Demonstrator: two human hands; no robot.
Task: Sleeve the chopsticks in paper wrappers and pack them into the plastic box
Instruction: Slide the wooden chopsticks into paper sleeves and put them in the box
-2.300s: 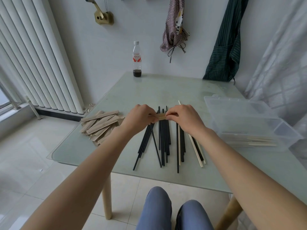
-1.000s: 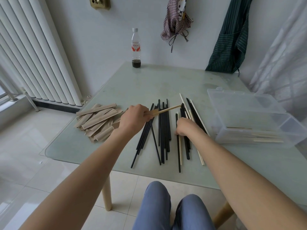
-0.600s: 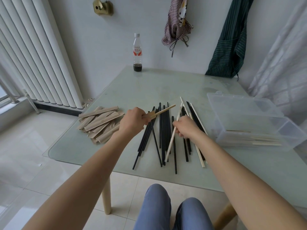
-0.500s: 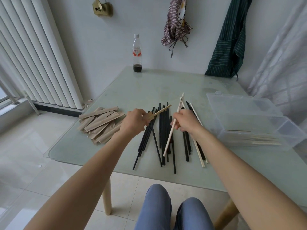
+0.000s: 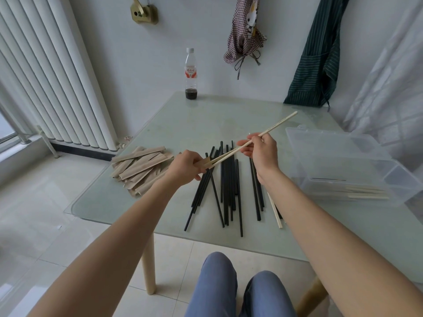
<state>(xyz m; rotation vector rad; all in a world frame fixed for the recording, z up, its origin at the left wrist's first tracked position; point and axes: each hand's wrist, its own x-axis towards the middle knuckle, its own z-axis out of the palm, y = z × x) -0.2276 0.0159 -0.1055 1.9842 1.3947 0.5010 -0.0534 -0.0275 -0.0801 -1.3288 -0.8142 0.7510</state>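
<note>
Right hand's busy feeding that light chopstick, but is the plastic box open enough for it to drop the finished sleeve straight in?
Probably yes. The plastic box sits just beside the right hand with its lid tipped back and the top open. Nothing stands between them; only some light chopsticks lie inside.

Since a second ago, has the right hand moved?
Yes. The right hand rose off the chopsticks lying on the table, holding a light one.

Both forearms reach forward, left hand [image 5: 186, 167] and right hand [image 5: 263, 153] pinching.
</note>
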